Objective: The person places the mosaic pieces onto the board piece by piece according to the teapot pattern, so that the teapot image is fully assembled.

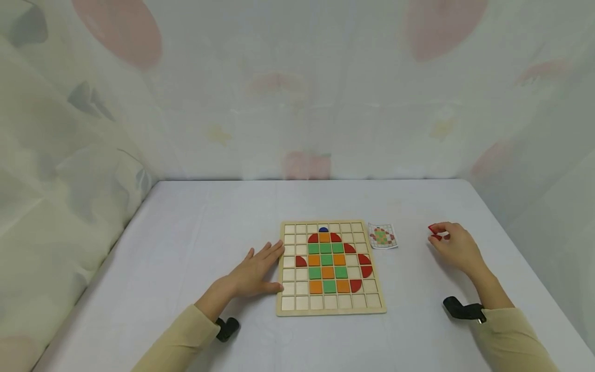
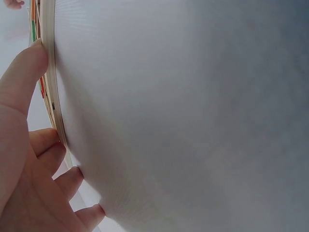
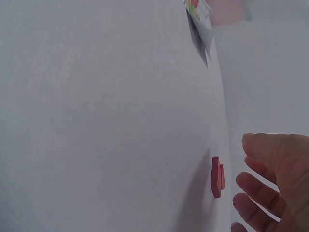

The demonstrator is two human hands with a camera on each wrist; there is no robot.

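My left hand [image 1: 253, 271] rests at the left edge of a wooden grid board [image 1: 293, 305], fingers spread and fairly straight. In the left wrist view the thumb [image 2: 29, 65] touches the board's rim [image 2: 50, 72]. On the board sit green squares [image 1: 327, 259], orange squares [image 1: 327, 272], red quarter-circle pieces [image 1: 355, 285] and a blue half-circle piece [image 1: 323, 229]. Out to the right, my right hand [image 1: 457, 248] hovers with loosely bent fingers beside two red pieces [image 1: 436, 237]. In the right wrist view, those red pieces [image 3: 216, 179] lie on the table, apart from the fingertips.
A small pattern card [image 1: 383, 236] with a similar coloured grid lies just right of the board, its edge curled up. White cloth covers the table [image 1: 214, 217], and a patterned curtain [image 1: 297, 103] hangs behind it. Black wrist cameras [image 1: 228, 329] are strapped to both wrists.
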